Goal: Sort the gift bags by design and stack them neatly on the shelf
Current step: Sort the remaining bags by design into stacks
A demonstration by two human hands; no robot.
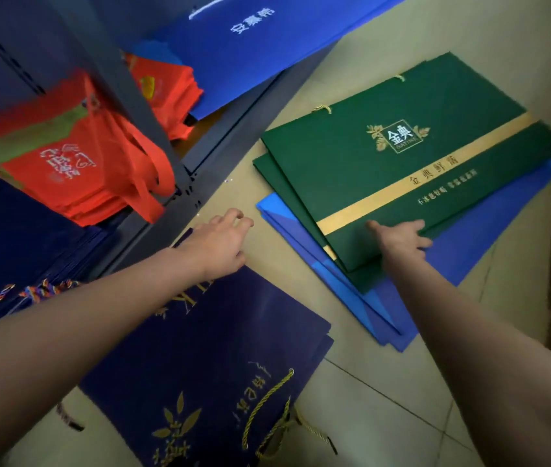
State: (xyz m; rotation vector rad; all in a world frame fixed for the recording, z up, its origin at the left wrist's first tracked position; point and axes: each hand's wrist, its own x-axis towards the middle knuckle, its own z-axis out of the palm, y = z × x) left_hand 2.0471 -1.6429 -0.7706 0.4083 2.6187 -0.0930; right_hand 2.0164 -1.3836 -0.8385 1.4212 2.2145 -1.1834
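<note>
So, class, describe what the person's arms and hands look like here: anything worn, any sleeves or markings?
Both forearms are bare all the way to the bottom edge of the picture, with no sleeves showing. The left hand and the right hand wear no gloves. No watch, bracelet, ring or marking can be made out, though the picture is slightly blurred.

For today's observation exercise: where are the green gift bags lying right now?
In the head view, the green gift bags lie on the floor right of centre, stacked on blue bags beside the shelf, with the right hand on their near edge.
</note>
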